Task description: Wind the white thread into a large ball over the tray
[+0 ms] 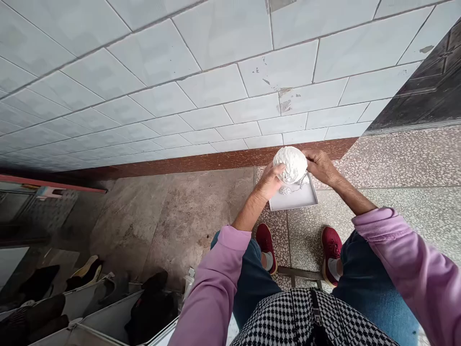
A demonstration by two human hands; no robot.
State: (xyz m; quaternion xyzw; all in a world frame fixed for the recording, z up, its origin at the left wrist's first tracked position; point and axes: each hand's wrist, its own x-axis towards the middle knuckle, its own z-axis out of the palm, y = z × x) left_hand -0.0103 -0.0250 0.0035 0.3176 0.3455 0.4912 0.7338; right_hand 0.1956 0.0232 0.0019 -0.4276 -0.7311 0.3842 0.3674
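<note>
- White ball [292, 162]: wrinkled surface, held up in front of the person, approx. over the far part of the shallow tray [306, 198].
- L hand [270, 181]: at ball's 8 o'clock; fingers part-curled round its side, gripping it, some tips hidden.
- R hand [322, 166]: at ball's 3 o'clock; fingers bent, nearly closed, tips at ball's edge. Can't tell if they pinch anything.
- Tray: on speckled floor [306, 226], below ball at 5–6 o'clock; sm. white patterned piece [285, 191] in it, plus a greyish bit [301, 182] near the ball, details unclear.
- Tiled wall [212, 110]: 12 o'clock, w/ brown skirting [201, 163] along its base.
- Red shoes [264, 239]: 7 & 5 o'clock from ball, one each.
- Lt. bins [108, 312] w/ dark items: 8 o'clock.
</note>
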